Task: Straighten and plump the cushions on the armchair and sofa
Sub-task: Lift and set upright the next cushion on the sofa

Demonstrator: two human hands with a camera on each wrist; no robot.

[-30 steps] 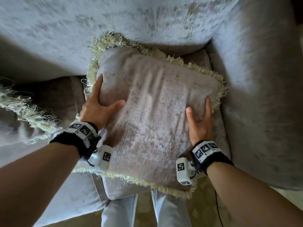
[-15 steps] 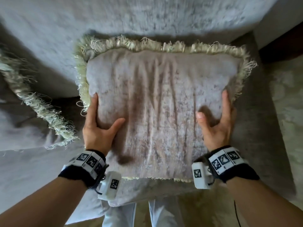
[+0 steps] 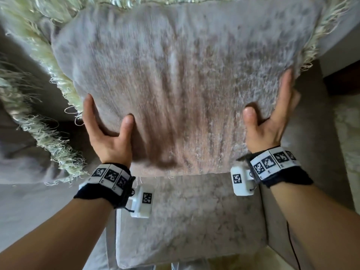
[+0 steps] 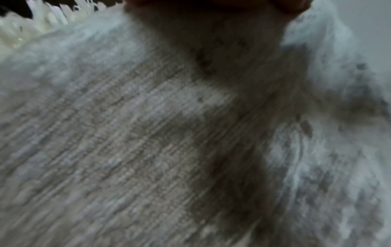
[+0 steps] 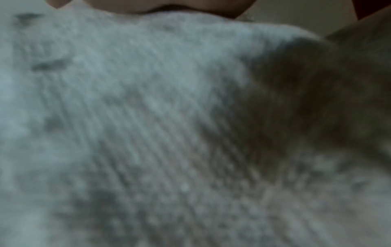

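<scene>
A grey-beige square cushion (image 3: pixel 175 84) with a pale fringe is held up in front of the sofa back, its lower edge above the seat (image 3: pixel 191 221). My left hand (image 3: pixel 109 133) grips its lower left side, thumb on the front and fingers behind. On the lower right side my right hand (image 3: pixel 268 121) holds it the same way. The cushion's blurred woven fabric (image 4: pixel 148 133) fills the left wrist view. The same cloth (image 5: pixel 148 117) fills the right wrist view, with a strip of skin along the top edge.
A second fringed cushion (image 3: pixel 39 133) lies on the sofa at the left. The grey armrest (image 3: pixel 311 143) runs along the right side, with pale floor (image 3: pixel 348 133) beyond it. Dark furniture shows at the upper right.
The cushion has come up off the seat and closer to the camera, now squared to the sofa back. Both hands kept their hold on its sides.
</scene>
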